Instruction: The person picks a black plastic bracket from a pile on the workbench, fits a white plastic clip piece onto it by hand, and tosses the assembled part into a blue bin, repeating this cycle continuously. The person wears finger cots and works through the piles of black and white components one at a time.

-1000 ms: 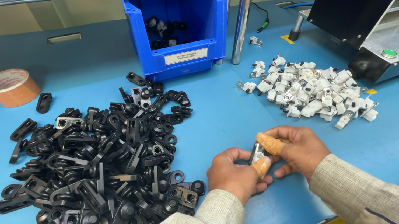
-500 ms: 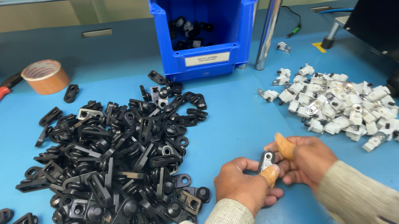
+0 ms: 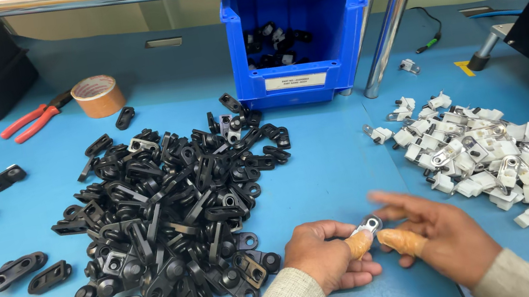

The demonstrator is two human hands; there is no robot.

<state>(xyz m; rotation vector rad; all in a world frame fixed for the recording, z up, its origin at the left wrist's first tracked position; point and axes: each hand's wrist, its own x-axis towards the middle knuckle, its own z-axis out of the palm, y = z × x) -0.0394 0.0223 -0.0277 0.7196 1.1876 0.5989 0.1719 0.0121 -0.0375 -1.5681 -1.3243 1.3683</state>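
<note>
My left hand (image 3: 327, 259) pinches a small metal clip part (image 3: 367, 227) between a thumb wearing a tan finger cot and the fingers. My right hand (image 3: 439, 234) sits just to its right, fingers spread, its cot-covered thumb close to the part but apart from it. A large pile of black plastic parts (image 3: 168, 216) lies left of my hands. A pile of white-and-metal clips (image 3: 490, 152) lies to the right.
A blue bin (image 3: 307, 79) holding a few parts stands at the back centre beside a slanted metal pole (image 3: 392, 10). Red pliers (image 3: 34, 118) and a tape roll (image 3: 98, 96) lie back left. Black cases sit at the far left and right.
My right hand has let go of the part and opened its fingers; the left hand alone holds it. The view has shifted left and down.
</note>
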